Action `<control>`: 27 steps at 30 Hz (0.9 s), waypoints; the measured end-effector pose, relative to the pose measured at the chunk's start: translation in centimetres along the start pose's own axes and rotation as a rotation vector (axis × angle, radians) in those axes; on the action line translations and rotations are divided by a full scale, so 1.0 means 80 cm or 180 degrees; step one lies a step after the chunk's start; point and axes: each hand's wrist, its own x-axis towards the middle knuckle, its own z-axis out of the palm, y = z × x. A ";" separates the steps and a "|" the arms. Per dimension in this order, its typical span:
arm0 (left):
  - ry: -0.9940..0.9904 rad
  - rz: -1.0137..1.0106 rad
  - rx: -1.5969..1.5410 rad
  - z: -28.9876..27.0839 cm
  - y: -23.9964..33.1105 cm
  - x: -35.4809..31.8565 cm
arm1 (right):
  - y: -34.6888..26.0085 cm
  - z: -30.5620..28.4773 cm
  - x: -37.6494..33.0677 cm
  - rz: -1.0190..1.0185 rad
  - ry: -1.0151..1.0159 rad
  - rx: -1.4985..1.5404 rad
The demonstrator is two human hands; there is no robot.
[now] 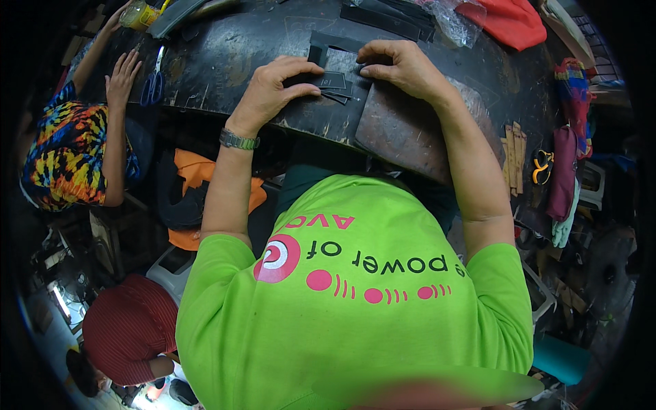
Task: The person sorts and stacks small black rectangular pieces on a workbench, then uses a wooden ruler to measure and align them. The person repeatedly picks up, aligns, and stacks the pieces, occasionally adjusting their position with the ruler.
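My left hand [268, 90] pinches a small stack of dark, flat rectangular pieces [334, 81] between thumb and fingers, close to the near edge of the black worktable [225, 68]. Pale outlines mark the top piece, and the lower ones fan out slightly. Just beyond lie dark flat strips [335, 42] set at a corner. My right hand [408, 70] has its thumb and forefinger curled close together at the right end of these strips; what they grip, if anything, is too small to tell. Under my right wrist is a worn brown board [410, 123] overhanging the table edge.
At the left, a co-worker's hand [123, 72] rests near blue-handled scissors [154, 85] and a yellow jar [140, 15]. Dark sheets [383, 22], clear plastic [456, 29] and red cloth [509, 22] lie at the back. Wooden strips [514, 154] and yellow-handled snips [542, 166] are at right.
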 end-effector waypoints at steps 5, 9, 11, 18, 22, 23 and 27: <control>0.0069 -0.0357 -0.0564 0.002 -0.006 -0.001 | 0.002 0.000 0.000 -0.0072 0.0080 0.0001; 0.0558 -0.0597 -0.0825 0.008 -0.004 0.000 | 0.001 -0.001 0.000 -0.0120 0.0054 -0.0058; 0.0569 -0.0264 -0.0777 0.007 -0.004 0.003 | 0.000 -0.001 0.000 -0.0120 0.0032 -0.0071; -0.0046 -0.0021 -0.0237 -0.006 0.000 0.000 | 0.004 0.001 0.000 -0.0229 0.0086 -0.0066; -0.0146 -0.0107 -0.0305 -0.006 -0.002 0.002 | 0.007 0.001 0.000 -0.0183 0.0061 -0.0024; -0.0176 -0.0116 -0.0297 -0.007 -0.003 0.002 | 0.007 0.001 0.000 -0.0162 0.0060 -0.0006; -0.0125 -0.0069 -0.0298 -0.006 -0.007 0.003 | 0.006 0.002 0.000 -0.0193 0.0077 -0.0046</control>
